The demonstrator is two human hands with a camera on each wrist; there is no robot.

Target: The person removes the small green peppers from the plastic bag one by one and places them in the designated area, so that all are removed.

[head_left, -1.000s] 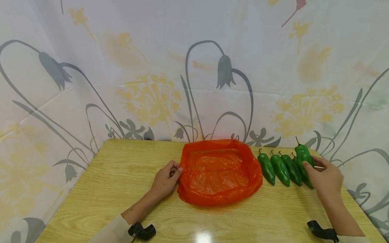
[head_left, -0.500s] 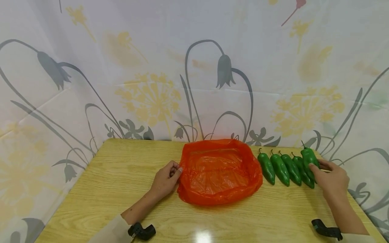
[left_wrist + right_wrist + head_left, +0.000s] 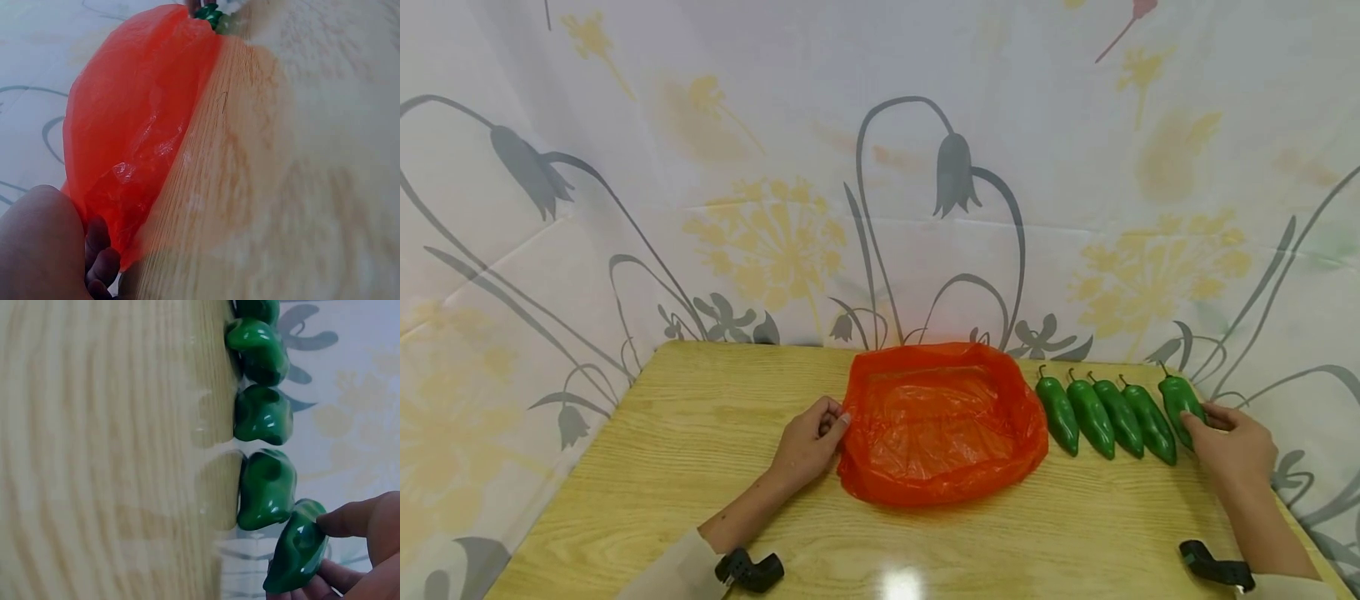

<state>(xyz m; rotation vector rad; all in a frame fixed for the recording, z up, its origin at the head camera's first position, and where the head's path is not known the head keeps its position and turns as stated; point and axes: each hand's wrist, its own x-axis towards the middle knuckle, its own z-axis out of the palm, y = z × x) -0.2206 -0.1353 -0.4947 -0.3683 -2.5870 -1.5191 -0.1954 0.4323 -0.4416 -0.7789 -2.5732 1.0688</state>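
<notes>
A red plastic bag [image 3: 943, 493], its mouth spread wide, lies in the middle of the table. My left hand [image 3: 808, 442] pinches its left edge between thumb and curled fingers. In the left wrist view the wall of the bag rises beside those fingers [image 3: 103, 265]. My right hand [image 3: 1238, 450] holds a green pepper [image 3: 1178, 398] by its right side, thumb on top, stem pointing away. This pepper is at the right end of a row of several green peppers [image 3: 1092, 418]. In the right wrist view it is tilted, close beside its neighbour [image 3: 267, 487].
The wooden table [image 3: 700, 417] reaches back to a floral cloth [image 3: 775, 125] hanging behind it. Its right edge runs close to my right hand. A black wrist camera [image 3: 751, 572] sits on the left sleeve, another [image 3: 1216, 568] on the right.
My right hand has carried the pepper to the right and lowered it, from over the row's last pepper to beside it. The left hand and the bag have stayed in place.
</notes>
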